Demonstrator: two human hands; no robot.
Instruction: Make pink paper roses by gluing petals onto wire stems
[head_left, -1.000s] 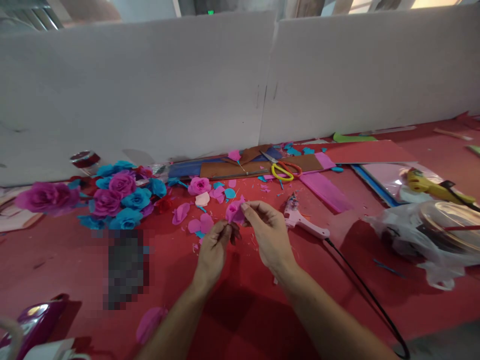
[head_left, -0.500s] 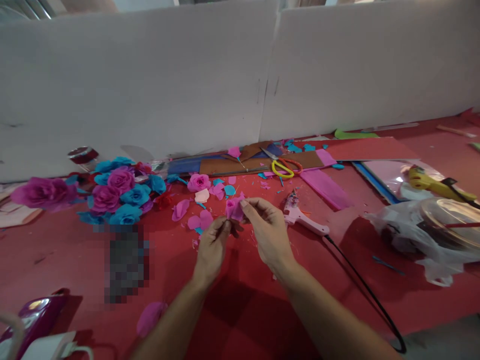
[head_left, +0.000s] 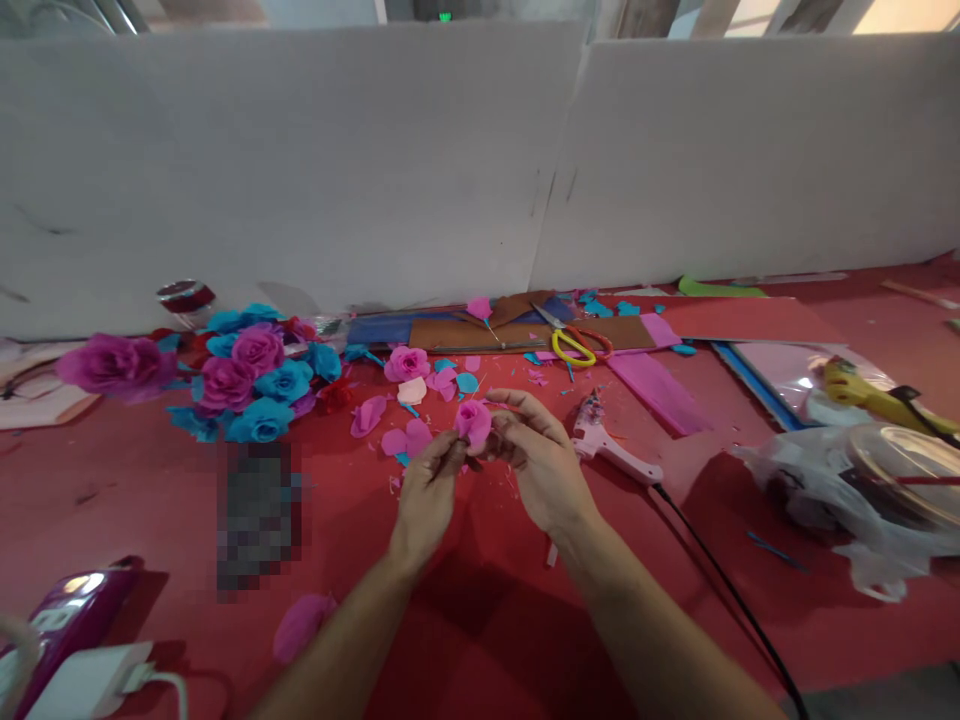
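A small pink paper flower [head_left: 472, 424] with curled petals is held up between my two hands. My left hand [head_left: 429, 492] pinches it low down, at its base. My right hand [head_left: 546, 462] is closed at the flower's right side, its fingertips against the petals and partly hidden. Loose pink petals [head_left: 407, 438] and blue paper scraps lie just beyond my left hand. A finished pink rose [head_left: 406, 364] rests behind them. To the right of my right hand lies a pale pink glue gun [head_left: 616, 452] with a dirty nozzle and a black cord.
A bunch of pink and blue paper roses [head_left: 259, 380] sits at left. Scissors [head_left: 571, 345] lie on brown paper at the back, before a white board [head_left: 300, 170]. At right are a plastic bag [head_left: 810, 490] and a yellow glue gun [head_left: 862, 385]. A power strip [head_left: 82, 610] is front left.
The flower has turned so its rounded petals face me. My right fingers have shifted from the petal's upper edge to the flower's right side. The whole view has moved slightly.
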